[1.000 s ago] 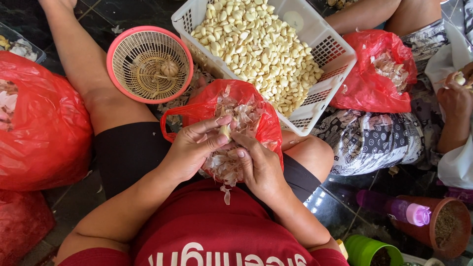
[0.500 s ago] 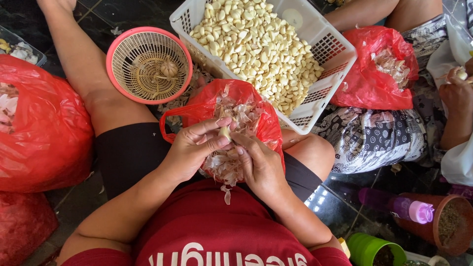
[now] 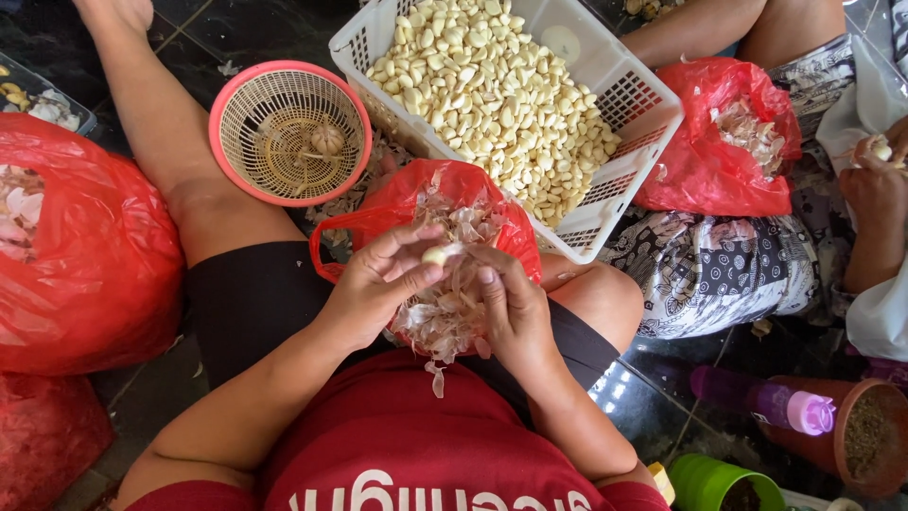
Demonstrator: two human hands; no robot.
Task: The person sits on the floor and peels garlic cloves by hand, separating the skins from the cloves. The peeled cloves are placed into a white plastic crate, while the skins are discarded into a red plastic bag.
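Hardly moved since before: left hand [image 3: 383, 284] pinching small, light, slippery garlic clove [image 3: 434, 255] at fingertips; right hand [image 3: 511, 308] touching brittle papery skins [image 3: 445, 317].

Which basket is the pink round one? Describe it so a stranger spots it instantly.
Start at the big white crate heaped with peeled garlic cloves. Just left of it on the dark floor sits the round basket. Its pink rim, beige mesh and single garlic bulb inside distinguish it.

Red plastic bag [image 3: 445, 203] of papery peels in lap. Big red bag [image 3: 85, 255] at far left, another red bag [image 3: 43, 445] below it. Red bag [image 3: 709, 161] upper right, beside white basket [image 3: 624, 95].
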